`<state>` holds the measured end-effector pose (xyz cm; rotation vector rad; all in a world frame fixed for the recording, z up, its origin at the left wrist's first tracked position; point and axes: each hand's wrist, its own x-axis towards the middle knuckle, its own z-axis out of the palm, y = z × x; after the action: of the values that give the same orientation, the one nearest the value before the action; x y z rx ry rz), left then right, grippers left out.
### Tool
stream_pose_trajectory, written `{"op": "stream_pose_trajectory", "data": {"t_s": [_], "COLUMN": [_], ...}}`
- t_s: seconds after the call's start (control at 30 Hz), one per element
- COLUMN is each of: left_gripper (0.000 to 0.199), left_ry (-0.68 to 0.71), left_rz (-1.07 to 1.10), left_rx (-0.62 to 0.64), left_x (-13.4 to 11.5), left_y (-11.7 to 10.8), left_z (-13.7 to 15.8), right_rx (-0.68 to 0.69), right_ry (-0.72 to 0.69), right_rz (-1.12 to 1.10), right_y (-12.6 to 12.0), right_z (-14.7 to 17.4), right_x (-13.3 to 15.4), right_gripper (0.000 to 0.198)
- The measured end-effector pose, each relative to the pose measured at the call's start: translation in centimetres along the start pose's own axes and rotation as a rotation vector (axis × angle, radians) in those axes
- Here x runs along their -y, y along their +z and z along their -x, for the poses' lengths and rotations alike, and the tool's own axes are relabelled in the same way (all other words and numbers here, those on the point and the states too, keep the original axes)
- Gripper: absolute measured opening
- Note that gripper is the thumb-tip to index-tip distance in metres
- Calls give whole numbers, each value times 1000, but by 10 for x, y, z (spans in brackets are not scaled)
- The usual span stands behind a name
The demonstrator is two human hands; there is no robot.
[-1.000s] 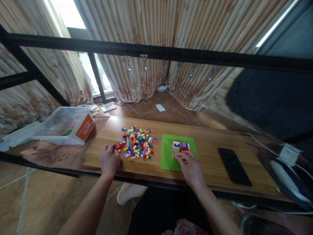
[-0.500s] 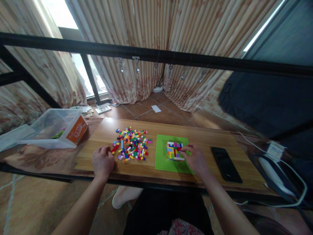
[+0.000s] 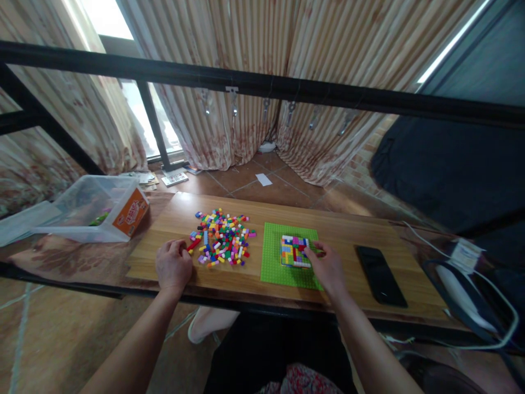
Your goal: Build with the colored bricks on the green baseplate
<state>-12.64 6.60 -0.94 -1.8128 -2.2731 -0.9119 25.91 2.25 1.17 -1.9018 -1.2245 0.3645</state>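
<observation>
My left hand [image 3: 174, 265] rests on the wooden board with its fingers curled in, beside a long red brick [image 3: 194, 244] at the near left of a loose pile of small toy bricks [image 3: 223, 238]. Whatever its fingers may hold is hidden. On a green studded baseplate [image 3: 271, 268] stands a low block built of many-coloured bricks [image 3: 294, 251], with white ones along its edges. My right hand [image 3: 328, 268] is at the right side of this block, fingers bent and a fingertip touching its edge. Anything between those fingers is too small to make out.
A black phone [image 3: 380, 276] lies on the wooden board [image 3: 246, 283], right of the baseplate. At the left stands a clear plastic box [image 3: 77, 232] with an orange label. A black bar [image 3: 254, 82] crosses ahead, and a white cable [image 3: 511, 317] loops at the right.
My right hand has shifted slightly at the right edge of the brick block, its fingers more bent than before. The left hand stays where it was. The whole view has tilted a little.
</observation>
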Motion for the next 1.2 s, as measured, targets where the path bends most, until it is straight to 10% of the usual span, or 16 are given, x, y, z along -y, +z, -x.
{"op": "stream_pose_trajectory", "data": {"t_s": [0.9, 1.2], "left_gripper": [24, 24], "left_ry": [-26, -27], "left_rz": [14, 15], "left_rx": [11, 14], "left_x": [-2, -4], "left_y": [-2, -3], "left_z": [0, 0], "right_rx": [183, -149], "right_ry": [299, 392], "right_rz": [-554, -699], "right_y": [10, -20], "right_z": [-9, 18], "right_x": [-3, -19], "right_gripper": [43, 37]}}
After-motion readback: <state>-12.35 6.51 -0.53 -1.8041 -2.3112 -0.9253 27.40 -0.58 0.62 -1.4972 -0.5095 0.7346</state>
